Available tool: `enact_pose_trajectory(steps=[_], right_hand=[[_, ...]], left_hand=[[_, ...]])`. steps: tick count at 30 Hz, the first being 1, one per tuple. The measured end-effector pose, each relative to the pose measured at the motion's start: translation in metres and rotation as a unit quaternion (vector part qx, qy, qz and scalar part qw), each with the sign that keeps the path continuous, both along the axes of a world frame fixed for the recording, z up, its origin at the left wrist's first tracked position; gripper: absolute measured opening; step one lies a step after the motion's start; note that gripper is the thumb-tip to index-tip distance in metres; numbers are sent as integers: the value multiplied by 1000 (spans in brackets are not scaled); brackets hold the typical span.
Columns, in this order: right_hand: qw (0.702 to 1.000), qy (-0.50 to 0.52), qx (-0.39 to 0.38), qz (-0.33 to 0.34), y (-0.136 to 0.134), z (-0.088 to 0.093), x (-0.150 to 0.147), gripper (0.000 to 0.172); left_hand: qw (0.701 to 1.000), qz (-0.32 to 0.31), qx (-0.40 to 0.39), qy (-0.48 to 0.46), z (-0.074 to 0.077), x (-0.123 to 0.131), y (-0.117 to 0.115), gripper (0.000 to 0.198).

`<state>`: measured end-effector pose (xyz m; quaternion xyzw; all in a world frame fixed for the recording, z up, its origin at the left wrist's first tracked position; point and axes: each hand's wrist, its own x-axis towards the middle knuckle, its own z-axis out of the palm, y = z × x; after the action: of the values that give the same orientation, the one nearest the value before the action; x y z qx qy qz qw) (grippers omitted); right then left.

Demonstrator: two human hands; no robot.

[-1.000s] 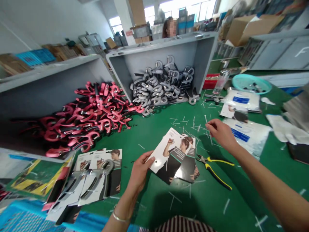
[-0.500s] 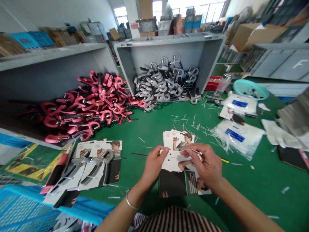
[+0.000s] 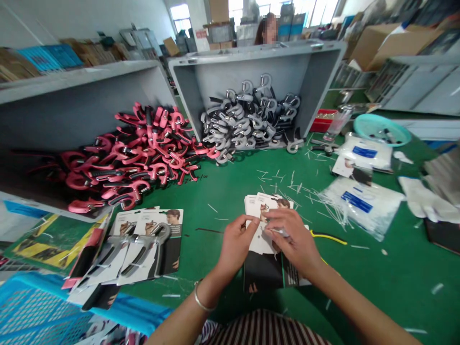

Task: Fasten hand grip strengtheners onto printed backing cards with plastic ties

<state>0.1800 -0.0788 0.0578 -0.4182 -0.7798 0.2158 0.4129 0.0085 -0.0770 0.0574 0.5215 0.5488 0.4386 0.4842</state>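
In front of me lies a small stack of printed backing cards (image 3: 264, 245), white on top and black below, with small holes in the white part. My left hand (image 3: 237, 242) grips the top card's left edge, thumb over its face and fingers curled. Over the right side of that card, my right hand (image 3: 294, 242) pinches a thin white cable tie, mostly hidden by the fingers. Yellow-handled pliers (image 3: 328, 235) lie partly covered beside my right hand.
At the back, tipped grey crates hold red hand grips (image 3: 154, 148) and grey hand grips (image 3: 244, 120). Carded grey grips (image 3: 143, 249) lie at left above a blue basket (image 3: 39, 306). To the right are bags of ties (image 3: 362, 203), a teal dish (image 3: 381, 128) and white gloves (image 3: 427, 199).
My right hand has moved left and closer to my left hand over the card. More of the yellow-handled pliers shows now. The view has shifted slightly.
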Motion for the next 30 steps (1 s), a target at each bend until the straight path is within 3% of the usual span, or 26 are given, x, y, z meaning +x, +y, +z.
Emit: enact_pose_trajectory(steps=[4, 7, 11, 14, 17, 19, 23, 25, 27, 30], right_hand=[[980, 46, -192, 21, 11, -2, 9, 12], [952, 122, -281, 10, 13, -6, 16, 18], [920, 188, -343, 11, 14, -15, 19, 23], [905, 206, -372, 30, 14, -19, 17, 25], [898, 197, -390, 47, 14, -17, 15, 25], [897, 191, -396, 45, 13, -16, 16, 26], [883, 198, -425, 28, 9, -18, 17, 29], [863, 218, -455, 26, 7, -22, 14, 30], [848, 239, -473, 29, 6, -25, 9, 31], [853, 244, -460, 36, 6, -26, 2, 31]], left_hand=[[999, -38, -10, -29, 9, -1, 7, 37], [996, -79, -37, -34, 3, -13, 8, 40], [987, -145, -70, -27, -21, -25, -1, 24], [987, -151, -47, -31, -31, -27, -9, 16], [984, -176, 22, 33, -29, -32, -14, 6], [969, -222, 73, 83, -23, -40, -19, 11], [935, -323, 123, 74, -14, -55, -35, 17], [933, -315, 154, 78, -14, -57, -41, 17], [943, -248, 189, 112, -18, -55, -41, 13], [951, -165, 207, 156, -26, -47, -34, 15]])
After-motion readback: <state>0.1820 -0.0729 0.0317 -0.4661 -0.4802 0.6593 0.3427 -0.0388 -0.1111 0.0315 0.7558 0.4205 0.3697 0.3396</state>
